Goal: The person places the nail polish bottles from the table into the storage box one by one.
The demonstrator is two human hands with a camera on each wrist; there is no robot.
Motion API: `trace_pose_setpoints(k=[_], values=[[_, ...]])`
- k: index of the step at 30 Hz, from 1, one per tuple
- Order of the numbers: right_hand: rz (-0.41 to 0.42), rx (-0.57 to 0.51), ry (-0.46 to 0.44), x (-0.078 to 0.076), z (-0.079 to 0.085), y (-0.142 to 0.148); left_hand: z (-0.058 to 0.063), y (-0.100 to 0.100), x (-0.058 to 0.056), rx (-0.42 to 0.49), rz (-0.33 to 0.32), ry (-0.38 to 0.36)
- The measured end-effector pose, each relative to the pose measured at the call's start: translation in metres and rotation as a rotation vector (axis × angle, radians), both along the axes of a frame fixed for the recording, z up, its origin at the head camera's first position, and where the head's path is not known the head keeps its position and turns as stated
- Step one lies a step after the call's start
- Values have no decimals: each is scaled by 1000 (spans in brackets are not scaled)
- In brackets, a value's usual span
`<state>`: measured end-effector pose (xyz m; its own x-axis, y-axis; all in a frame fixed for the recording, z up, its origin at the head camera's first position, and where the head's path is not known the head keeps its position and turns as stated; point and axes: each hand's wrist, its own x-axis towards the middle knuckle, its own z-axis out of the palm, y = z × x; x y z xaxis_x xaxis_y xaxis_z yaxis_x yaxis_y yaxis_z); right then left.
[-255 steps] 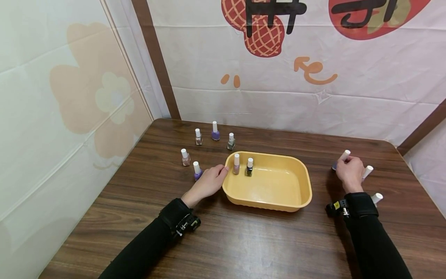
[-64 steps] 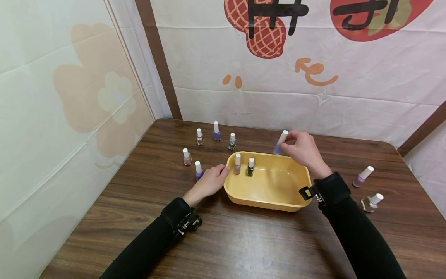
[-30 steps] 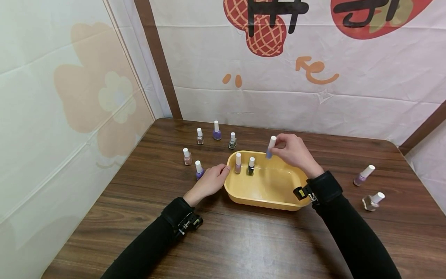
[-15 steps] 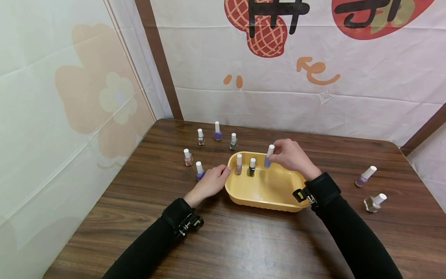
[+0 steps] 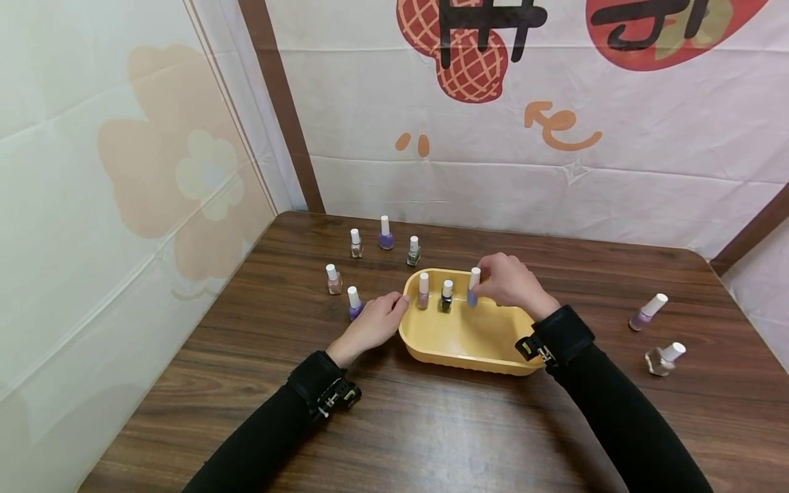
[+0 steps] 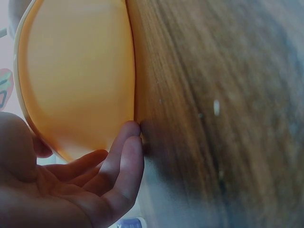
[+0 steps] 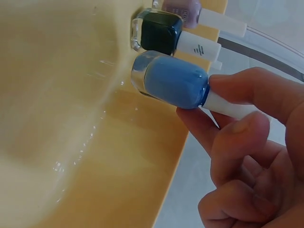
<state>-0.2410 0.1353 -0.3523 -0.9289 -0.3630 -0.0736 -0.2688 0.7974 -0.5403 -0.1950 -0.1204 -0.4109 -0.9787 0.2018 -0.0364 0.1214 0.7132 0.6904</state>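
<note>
My right hand (image 5: pixel 510 282) pinches a blue nail polish bottle (image 7: pixel 173 80) by its white cap, inside the yellow plastic basin (image 5: pixel 474 359) near its back wall. The bottle stands close to a dark green nail polish (image 7: pixel 161 33), with a mauve nail polish (image 5: pixel 423 293) farther left in the basin. My left hand (image 5: pixel 372 323) holds the basin at its left end. In the left wrist view its thumb is at the rim and its fingers (image 6: pixel 126 161) curl against the outer wall.
Left of the basin stand several nail polish bottles, among them a purple one (image 5: pixel 385 239), a pinkish one (image 5: pixel 334 282) and a glittery one (image 5: pixel 414 253). To the right are a lilac bottle (image 5: pixel 641 318) and a clear brownish one (image 5: pixel 659 363) on the wooden table (image 5: pixel 431 438).
My right hand has picked up the blue bottle from the table's right side, brought it left over the basin and lowered it beside the dark green one. My left hand has stayed at the basin.
</note>
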Motion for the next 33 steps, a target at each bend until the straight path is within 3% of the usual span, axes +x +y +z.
trace_pose_setpoints(k=[6,33], values=[[5,-23,-33,0,-6,0,1,0,1,-2,-2,-12],[-10,5,-14,1,-11,-3,-1,0,0,-2,-10,-4]])
